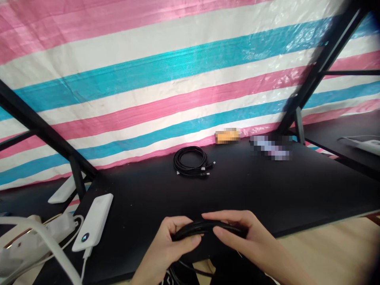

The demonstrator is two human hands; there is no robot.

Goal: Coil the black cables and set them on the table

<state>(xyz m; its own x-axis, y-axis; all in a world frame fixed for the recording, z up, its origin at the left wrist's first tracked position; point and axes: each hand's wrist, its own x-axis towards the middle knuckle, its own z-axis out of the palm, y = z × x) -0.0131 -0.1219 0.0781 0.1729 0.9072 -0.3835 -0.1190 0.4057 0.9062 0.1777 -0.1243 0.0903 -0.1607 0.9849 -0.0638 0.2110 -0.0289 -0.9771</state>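
Near the front edge of the black table, both my hands grip a coiled black cable (204, 226). My left hand (169, 241) closes round the left side of the coil, thumb pressed on top of it. Round the right side wraps my right hand (252, 237), its thumb and fingers on either side of the strands. More black cable (178, 273) hangs below the hands, partly hidden. Farther back on the table lies a second black cable coil (190, 162), with light-tipped connectors at its lower right.
A white power bank (93, 221) with a plugged-in cable lies at left, beside a white power strip (38, 241). A blurred orange item (227, 136) and a blurred pale item (271, 147) sit at the back. Black metal struts (323, 67) slant up both sides before a striped sheet (166, 75).
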